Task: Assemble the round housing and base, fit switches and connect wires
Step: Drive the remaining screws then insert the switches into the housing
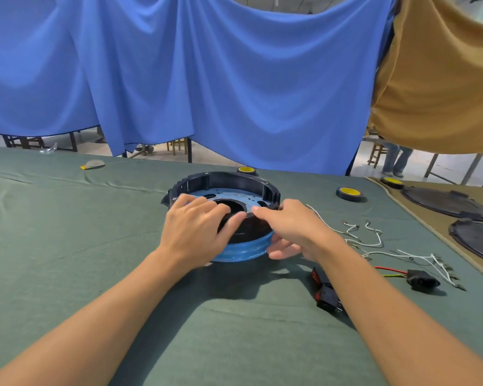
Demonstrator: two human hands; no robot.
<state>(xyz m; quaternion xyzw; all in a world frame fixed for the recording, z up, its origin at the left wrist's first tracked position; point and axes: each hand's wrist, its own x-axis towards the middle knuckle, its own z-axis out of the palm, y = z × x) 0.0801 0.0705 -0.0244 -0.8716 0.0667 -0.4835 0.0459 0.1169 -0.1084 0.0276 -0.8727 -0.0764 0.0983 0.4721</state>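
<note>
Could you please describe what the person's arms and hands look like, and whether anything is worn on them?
The left forearm and right forearm are bare, with no sleeves in view. The left hand and the right hand wear no gloves. No watch, bracelet or ring shows on either, and no markings are visible.

The round housing (229, 177) is black with a light blue plate (234, 196) inside and a blue ring (243, 253) below, the table (67, 218) cloth is dull green, the wires (374, 245) are white, and the tape rolls (349, 193) are black with yellow centres.
</note>
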